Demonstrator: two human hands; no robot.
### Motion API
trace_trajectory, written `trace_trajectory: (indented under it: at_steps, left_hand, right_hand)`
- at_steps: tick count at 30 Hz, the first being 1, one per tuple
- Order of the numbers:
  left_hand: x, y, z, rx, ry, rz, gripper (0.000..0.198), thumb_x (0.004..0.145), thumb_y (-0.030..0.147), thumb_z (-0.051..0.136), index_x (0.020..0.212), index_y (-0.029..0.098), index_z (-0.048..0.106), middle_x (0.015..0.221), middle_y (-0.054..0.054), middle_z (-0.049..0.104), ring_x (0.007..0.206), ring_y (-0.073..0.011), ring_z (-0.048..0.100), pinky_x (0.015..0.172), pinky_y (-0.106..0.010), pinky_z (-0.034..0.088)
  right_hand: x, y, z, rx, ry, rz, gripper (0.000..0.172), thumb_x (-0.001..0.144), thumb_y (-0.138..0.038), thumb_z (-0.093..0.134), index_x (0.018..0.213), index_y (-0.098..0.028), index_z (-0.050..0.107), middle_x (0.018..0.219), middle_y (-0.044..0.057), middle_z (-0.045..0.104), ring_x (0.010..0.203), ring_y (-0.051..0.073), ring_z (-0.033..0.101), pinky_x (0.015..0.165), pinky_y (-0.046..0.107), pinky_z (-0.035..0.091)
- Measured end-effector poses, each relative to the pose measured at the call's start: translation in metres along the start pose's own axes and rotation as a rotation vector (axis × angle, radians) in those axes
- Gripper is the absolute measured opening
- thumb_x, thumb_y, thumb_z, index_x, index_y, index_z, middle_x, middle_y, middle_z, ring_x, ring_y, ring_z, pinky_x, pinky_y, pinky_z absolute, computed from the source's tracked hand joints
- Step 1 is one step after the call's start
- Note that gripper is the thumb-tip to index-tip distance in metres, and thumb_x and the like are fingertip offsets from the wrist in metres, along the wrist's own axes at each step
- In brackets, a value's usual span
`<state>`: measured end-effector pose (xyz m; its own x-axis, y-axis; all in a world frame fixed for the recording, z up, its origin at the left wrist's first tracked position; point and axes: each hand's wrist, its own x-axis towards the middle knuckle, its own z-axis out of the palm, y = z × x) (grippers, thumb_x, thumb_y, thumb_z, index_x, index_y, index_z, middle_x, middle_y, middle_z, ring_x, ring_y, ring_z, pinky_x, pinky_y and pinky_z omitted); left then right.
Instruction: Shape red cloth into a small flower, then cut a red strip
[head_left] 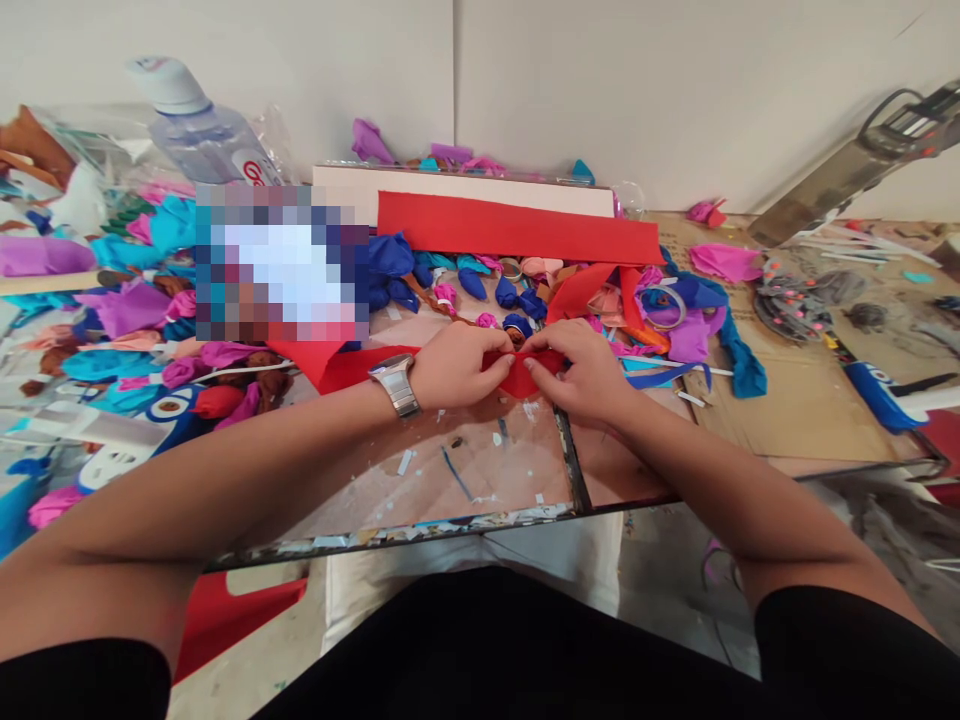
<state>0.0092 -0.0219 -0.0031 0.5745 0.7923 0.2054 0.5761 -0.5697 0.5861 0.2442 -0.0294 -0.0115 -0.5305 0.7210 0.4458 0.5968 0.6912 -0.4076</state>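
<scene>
Near the front of the table, my left hand [459,366] and my right hand [582,370] are close together. The fingers of both hands pinch a long red strip [339,366] that looks like crepe paper or thin cloth. Between my thumbs the strip is bunched, and its left part trails out past my left wrist, which wears a metal watch [397,384]. Another piece of red material [581,291] lies just beyond my right hand. Further back, a wide flat red strip [517,225] rests along a pale board [345,190].
Coloured crumpled pieces [124,310] are heaped at the left, beside a plastic bottle [202,125]. Tape rolls, including one ring [666,305], lie right of centre. Cardboard [780,400] covers the right side, with a blue-handled tool [881,395] on it. The table's front edge [420,535] is worn.
</scene>
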Motion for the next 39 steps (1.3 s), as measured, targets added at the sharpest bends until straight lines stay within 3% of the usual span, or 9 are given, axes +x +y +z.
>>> trace_trajectory:
  at_steps: [10,16,29,39]
  left_hand:
    - [-0.001,0.002,-0.001,-0.037,-0.032,-0.009,0.021,0.091,0.03,0.058,0.078,0.018,0.069,0.069,-0.002,0.069,0.061,-0.0138,0.054,0.065,-0.03,0.038]
    - [0.001,0.003,-0.003,-0.031,-0.06,-0.014,0.022,0.091,0.027,0.057,0.08,0.018,0.072,0.071,-0.002,0.072,0.063,-0.0148,0.057,0.066,-0.03,0.037]
    - [0.003,0.005,-0.012,-0.157,-0.144,-0.052,0.032,0.096,0.033,0.053,0.069,0.018,0.062,0.06,0.001,0.056,0.058,-0.012,0.045,0.058,-0.029,0.03]
    - [0.008,0.0,-0.016,-0.333,-0.262,-0.128,0.024,0.084,0.03,0.051,0.078,0.018,0.071,0.068,0.001,0.058,0.064,-0.0131,0.047,0.06,-0.026,0.038]
  right_hand:
    - [0.001,-0.002,0.001,0.007,-0.003,0.011,0.006,0.093,-0.026,0.068,0.097,-0.025,0.073,0.097,0.005,0.081,0.092,0.027,0.072,0.086,0.044,0.047]
    - [0.0,-0.002,0.002,0.024,0.028,-0.021,0.006,0.096,-0.026,0.069,0.099,-0.026,0.074,0.098,0.004,0.082,0.094,0.026,0.073,0.09,0.044,0.05]
    - [0.001,-0.003,0.001,0.025,0.056,-0.052,0.01,0.099,-0.028,0.067,0.099,-0.027,0.077,0.096,0.005,0.083,0.095,0.026,0.075,0.089,0.044,0.052]
    - [0.001,-0.003,0.001,0.011,0.091,-0.122,0.011,0.101,-0.026,0.066,0.1,-0.027,0.077,0.093,0.004,0.083,0.091,0.024,0.074,0.087,0.043,0.051]
